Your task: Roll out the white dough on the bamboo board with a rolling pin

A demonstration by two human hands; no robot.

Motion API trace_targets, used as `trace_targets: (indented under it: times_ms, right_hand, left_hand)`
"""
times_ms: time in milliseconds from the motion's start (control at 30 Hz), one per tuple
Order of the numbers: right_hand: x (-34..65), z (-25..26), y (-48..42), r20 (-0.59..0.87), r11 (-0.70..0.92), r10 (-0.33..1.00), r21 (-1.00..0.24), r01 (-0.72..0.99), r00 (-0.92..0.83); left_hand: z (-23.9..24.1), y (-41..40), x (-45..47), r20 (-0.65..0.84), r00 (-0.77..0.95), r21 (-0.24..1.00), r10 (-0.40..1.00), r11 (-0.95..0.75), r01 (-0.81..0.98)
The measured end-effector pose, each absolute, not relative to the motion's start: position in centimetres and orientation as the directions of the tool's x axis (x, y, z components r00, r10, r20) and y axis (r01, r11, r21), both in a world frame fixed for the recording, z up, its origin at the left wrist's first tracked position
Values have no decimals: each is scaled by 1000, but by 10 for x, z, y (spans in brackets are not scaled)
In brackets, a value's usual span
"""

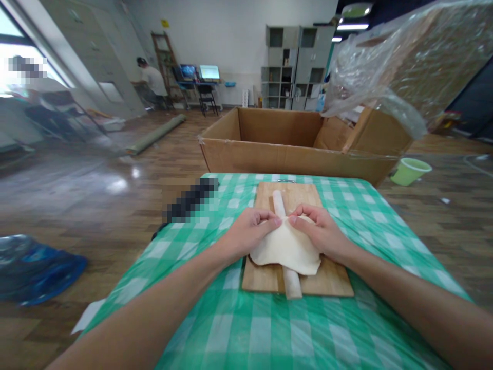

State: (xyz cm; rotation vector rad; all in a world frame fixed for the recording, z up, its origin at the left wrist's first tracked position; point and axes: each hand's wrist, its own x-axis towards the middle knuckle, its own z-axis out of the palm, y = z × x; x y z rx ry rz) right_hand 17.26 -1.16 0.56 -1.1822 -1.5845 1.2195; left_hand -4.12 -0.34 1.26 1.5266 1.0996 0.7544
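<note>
A pale sheet of dough (287, 247) hangs from both my hands, over a wooden rolling pin (292, 285). The pin lies lengthwise on a wooden cutting board (262, 280), its two ends showing beyond the dough. My left hand (256, 226) pinches the far edge of the sheet between thumb and fingers. Close beside it, my right hand (318, 228) pinches the same edge, thumb near the other thumb. The near edge of the dough droops and is uneven. How much of it touches the board cannot be made out.
The board rests on a table with a green checked cloth (246, 334). A blurred-out dark object (190, 200) is at its left edge. Behind stands a large cardboard box (281, 156) with plastic wrap (370, 72). A green bucket (410, 172) is right; two people sit further back.
</note>
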Motion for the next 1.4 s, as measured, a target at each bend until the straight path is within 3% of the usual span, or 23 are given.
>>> trace_targets:
  times_ms: [133, 300, 433, 567, 767, 1000, 1133, 1233, 1400]
  right_hand:
    - [172, 8, -10, 36, 126, 930, -966, 226, -366]
    - [170, 6, -12, 144, 250, 927, -925, 286, -345]
    - [170, 3, -14, 69, 137, 946, -971, 197, -318]
    - [172, 6, -13, -10, 55, 920, -986, 154, -393]
    - [173, 9, -13, 24, 235, 809, -929, 287, -587]
    - [173, 8, -16, -24, 46, 882, -990, 136, -470]
    - [171, 9, -13, -48, 42, 870, -984, 171, -490]
    - [172, 10, -10, -41, 128, 834, -956, 265, -550]
    - [175, 6, -11, -43, 101, 829, -969, 225, -557]
  left_hand:
    - [12, -8, -39, -51, 385, 962, 922, -57, 265]
    - [14, -10, -38, -73, 407, 969, 911, -32, 244]
    - [16, -7, -40, -121, 481, 973, 868, 7, 232]
    - [16, -6, -40, -90, 461, 945, 883, -70, 319]
    - [13, -8, -36, -40, 474, 930, 879, -141, 339]
    - [14, -6, -40, -116, 482, 984, 868, 34, 175]
    - [15, -7, -39, -56, 489, 972, 870, -65, 226]
    - [13, -10, -35, -10, 486, 954, 874, -137, 266]
    - [7, -11, -32, 1, 470, 973, 882, -110, 203]
